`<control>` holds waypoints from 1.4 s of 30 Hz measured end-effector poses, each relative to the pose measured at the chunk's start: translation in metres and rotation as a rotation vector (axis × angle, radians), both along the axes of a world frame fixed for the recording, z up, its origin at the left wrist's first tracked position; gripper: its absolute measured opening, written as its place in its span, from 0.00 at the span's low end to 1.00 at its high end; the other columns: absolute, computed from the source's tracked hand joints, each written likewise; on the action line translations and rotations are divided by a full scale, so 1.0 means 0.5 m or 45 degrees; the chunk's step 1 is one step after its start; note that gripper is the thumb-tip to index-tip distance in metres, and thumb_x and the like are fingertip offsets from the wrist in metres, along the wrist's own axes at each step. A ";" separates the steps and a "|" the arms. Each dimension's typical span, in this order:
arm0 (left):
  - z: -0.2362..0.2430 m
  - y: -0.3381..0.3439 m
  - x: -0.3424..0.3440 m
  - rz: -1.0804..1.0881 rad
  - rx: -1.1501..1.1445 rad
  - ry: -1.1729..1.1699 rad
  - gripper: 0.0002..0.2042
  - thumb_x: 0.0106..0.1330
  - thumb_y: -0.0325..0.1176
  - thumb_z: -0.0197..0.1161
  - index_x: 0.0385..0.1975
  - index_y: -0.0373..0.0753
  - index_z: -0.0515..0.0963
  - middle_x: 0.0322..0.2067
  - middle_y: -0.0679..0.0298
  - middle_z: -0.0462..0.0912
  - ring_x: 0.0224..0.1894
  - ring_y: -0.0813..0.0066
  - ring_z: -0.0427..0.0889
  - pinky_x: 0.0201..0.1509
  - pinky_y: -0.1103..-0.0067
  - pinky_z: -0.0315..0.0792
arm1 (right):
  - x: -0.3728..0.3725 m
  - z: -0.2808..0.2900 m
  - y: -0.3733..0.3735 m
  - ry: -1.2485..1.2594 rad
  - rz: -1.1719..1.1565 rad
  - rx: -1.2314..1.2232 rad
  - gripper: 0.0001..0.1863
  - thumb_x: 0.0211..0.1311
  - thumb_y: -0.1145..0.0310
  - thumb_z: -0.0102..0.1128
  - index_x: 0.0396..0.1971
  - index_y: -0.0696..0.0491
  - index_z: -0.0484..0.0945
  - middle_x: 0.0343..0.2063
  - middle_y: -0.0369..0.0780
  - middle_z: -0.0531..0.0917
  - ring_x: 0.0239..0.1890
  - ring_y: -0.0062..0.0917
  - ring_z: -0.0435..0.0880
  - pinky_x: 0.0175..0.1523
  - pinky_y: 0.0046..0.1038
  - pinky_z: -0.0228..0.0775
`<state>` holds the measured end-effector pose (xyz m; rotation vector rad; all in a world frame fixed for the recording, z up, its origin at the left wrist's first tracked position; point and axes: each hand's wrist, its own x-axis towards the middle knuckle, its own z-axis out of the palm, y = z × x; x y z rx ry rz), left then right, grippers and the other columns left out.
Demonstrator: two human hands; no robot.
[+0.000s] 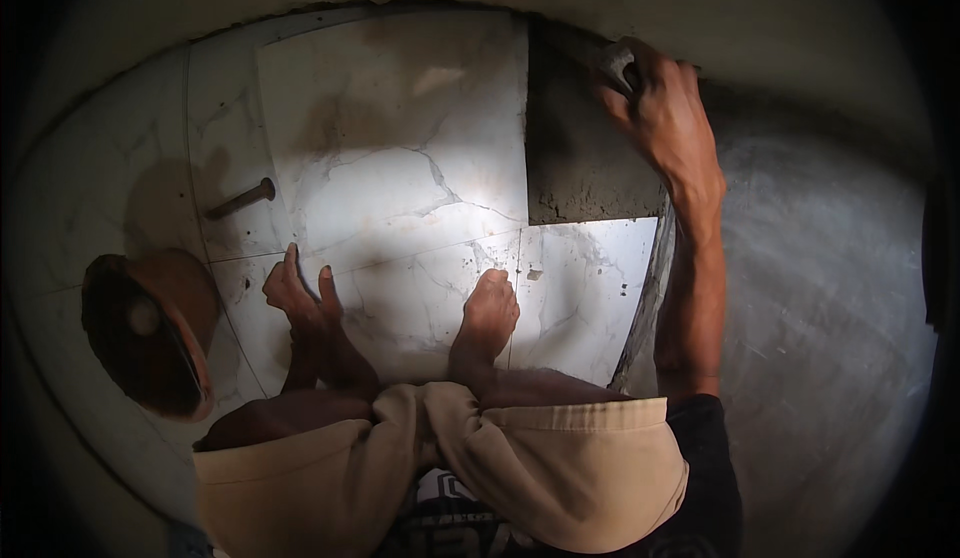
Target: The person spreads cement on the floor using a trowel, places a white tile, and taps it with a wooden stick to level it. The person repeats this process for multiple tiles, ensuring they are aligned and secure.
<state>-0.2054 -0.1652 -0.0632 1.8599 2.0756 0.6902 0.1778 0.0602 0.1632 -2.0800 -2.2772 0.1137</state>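
Note:
My right hand reaches far forward at the right, its fingers wrapped round the grey, crusted handle of a trowel. The trowel's blade is hard to make out in shadow. It is over a bed of dark wet mortar, close to the wall. My left hand is low in front of my left foot, index finger stretched out near a tile joint, holding nothing visible. A large white veined tile borders the mortar on its left. A smaller white tile meets the mortar's near edge.
A round brown bucket with a dark inside stands on tiles at left. Beyond it lies a short dark rod with a knobbed end. Bare grey concrete spreads at right. A wall curves along the back. My right foot rests on the tiles.

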 end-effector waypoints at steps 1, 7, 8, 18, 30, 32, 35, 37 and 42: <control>0.001 -0.001 0.001 0.010 0.001 -0.006 0.31 0.66 0.39 0.65 0.66 0.29 0.70 0.52 0.46 0.72 0.56 0.52 0.65 0.66 0.59 0.56 | -0.001 -0.001 -0.008 0.008 -0.006 0.011 0.27 0.57 0.62 0.73 0.56 0.55 0.78 0.46 0.46 0.83 0.50 0.43 0.79 0.57 0.41 0.76; 0.005 0.023 0.017 -0.028 -0.032 -0.052 0.31 0.66 0.38 0.65 0.66 0.29 0.68 0.53 0.45 0.71 0.57 0.52 0.64 0.66 0.59 0.54 | 0.039 -0.013 0.004 -0.233 0.126 -0.030 0.28 0.57 0.62 0.73 0.58 0.52 0.79 0.50 0.49 0.82 0.51 0.46 0.78 0.59 0.41 0.74; 0.003 0.022 0.015 -0.043 -0.030 -0.051 0.31 0.66 0.38 0.65 0.67 0.29 0.68 0.53 0.45 0.71 0.57 0.52 0.63 0.66 0.59 0.54 | 0.037 -0.007 0.001 -0.156 0.022 -0.069 0.28 0.57 0.63 0.73 0.58 0.52 0.79 0.49 0.49 0.83 0.51 0.46 0.78 0.59 0.41 0.74; 0.009 0.019 0.009 -0.059 -0.019 -0.010 0.31 0.66 0.35 0.65 0.67 0.27 0.67 0.52 0.44 0.71 0.57 0.52 0.64 0.65 0.60 0.54 | 0.047 0.025 0.002 -0.007 -0.067 -0.107 0.29 0.56 0.66 0.74 0.58 0.52 0.78 0.50 0.49 0.82 0.53 0.46 0.79 0.57 0.42 0.75; 0.024 0.031 0.021 -0.078 0.028 -0.042 0.29 0.66 0.33 0.63 0.66 0.27 0.67 0.53 0.43 0.71 0.57 0.51 0.64 0.66 0.59 0.54 | 0.074 0.048 -0.017 -0.084 0.032 0.019 0.24 0.57 0.63 0.73 0.52 0.57 0.82 0.46 0.50 0.84 0.51 0.44 0.80 0.57 0.41 0.75; 0.025 0.031 0.024 -0.088 0.038 -0.054 0.29 0.67 0.33 0.63 0.66 0.27 0.67 0.53 0.43 0.71 0.58 0.51 0.64 0.66 0.60 0.54 | 0.056 0.053 -0.014 0.010 -0.074 -0.065 0.24 0.58 0.62 0.73 0.52 0.57 0.81 0.45 0.51 0.85 0.50 0.46 0.81 0.58 0.41 0.75; 0.018 0.025 0.018 -0.069 0.049 -0.077 0.29 0.67 0.33 0.63 0.67 0.28 0.67 0.53 0.43 0.71 0.58 0.51 0.64 0.66 0.59 0.54 | 0.052 0.096 0.012 0.046 -0.197 -0.291 0.24 0.57 0.61 0.73 0.50 0.58 0.81 0.44 0.52 0.85 0.50 0.47 0.81 0.57 0.41 0.75; 0.025 0.028 0.016 -0.076 0.050 -0.058 0.29 0.67 0.33 0.63 0.67 0.28 0.67 0.53 0.43 0.71 0.58 0.50 0.65 0.66 0.59 0.55 | 0.072 0.105 0.007 0.098 -0.142 -0.184 0.23 0.57 0.60 0.73 0.49 0.58 0.82 0.43 0.53 0.85 0.50 0.49 0.81 0.57 0.42 0.75; 0.017 0.031 0.025 -0.135 0.076 -0.066 0.29 0.67 0.32 0.63 0.67 0.28 0.66 0.53 0.42 0.71 0.57 0.49 0.65 0.66 0.59 0.55 | 0.073 0.053 0.005 0.044 -0.128 -0.060 0.21 0.58 0.59 0.72 0.43 0.62 0.83 0.40 0.55 0.85 0.48 0.50 0.83 0.55 0.41 0.75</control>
